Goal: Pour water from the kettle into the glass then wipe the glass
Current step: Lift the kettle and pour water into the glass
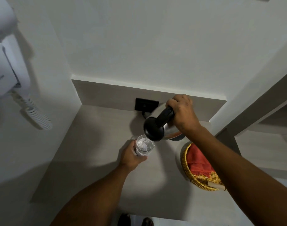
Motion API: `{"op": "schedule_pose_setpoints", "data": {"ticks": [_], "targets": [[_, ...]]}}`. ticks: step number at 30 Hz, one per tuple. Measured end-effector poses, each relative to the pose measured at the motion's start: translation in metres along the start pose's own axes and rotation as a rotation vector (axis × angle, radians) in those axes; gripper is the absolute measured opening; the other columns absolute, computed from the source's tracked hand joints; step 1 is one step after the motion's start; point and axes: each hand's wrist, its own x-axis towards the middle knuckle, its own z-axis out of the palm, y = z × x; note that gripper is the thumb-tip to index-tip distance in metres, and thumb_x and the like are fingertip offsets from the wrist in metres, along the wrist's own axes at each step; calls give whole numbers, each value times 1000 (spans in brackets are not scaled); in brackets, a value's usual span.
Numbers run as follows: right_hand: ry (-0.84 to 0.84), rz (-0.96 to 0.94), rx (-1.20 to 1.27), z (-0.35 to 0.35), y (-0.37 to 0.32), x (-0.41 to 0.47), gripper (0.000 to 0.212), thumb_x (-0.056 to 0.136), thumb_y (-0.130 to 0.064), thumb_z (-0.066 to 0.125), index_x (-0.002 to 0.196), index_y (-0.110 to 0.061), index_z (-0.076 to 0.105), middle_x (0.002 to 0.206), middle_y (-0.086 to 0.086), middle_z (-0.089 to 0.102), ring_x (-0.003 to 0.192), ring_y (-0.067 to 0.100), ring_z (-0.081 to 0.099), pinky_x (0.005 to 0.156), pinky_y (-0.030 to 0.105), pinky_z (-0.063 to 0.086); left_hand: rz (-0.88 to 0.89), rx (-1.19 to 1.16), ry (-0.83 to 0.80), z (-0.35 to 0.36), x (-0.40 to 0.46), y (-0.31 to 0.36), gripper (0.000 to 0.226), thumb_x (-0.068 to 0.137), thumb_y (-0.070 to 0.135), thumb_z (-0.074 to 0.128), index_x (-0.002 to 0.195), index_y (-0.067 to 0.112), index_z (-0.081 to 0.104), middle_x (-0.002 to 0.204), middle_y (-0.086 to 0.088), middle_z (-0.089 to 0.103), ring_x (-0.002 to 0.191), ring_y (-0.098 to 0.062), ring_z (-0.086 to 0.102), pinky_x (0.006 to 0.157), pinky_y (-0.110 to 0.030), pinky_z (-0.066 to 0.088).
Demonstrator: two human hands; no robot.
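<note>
A steel kettle with a black lid and black handle is tilted to the left over a clear glass. My right hand grips the kettle's handle from above. A thin stream of water runs from the spout into the glass, which holds water. My left hand wraps around the glass from the left and holds it upright on or just above the grey counter. A red cloth lies in a wicker basket to the right of the glass.
A black wall socket sits on the backsplash behind the kettle. A white wall-mounted hair dryer with a coiled cord hangs at the left. A shelf edge juts in at the right. The counter's front edge lies near the bottom.
</note>
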Motion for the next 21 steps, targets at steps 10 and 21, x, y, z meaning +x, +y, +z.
{"op": "schedule_pose_setpoints", "data": {"ticks": [10, 21], "targets": [[108, 668, 448, 20, 91, -18, 36, 72, 18, 63, 85, -16, 59, 87, 4, 59, 83, 19, 56, 74, 34, 53, 52, 2, 36, 5, 6, -6, 78, 57, -7, 92, 127, 8, 61, 113, -2, 69, 101, -12, 63, 74, 4, 43], [241, 1004, 668, 58, 134, -8, 33, 85, 7, 53, 84, -26, 57, 80, -2, 59, 75, 14, 56, 69, 30, 52, 79, 42, 31, 7, 17, -18, 77, 50, 2, 97, 118, 19, 65, 108, 9, 73, 96, -2, 69, 75, -10, 55]]}}
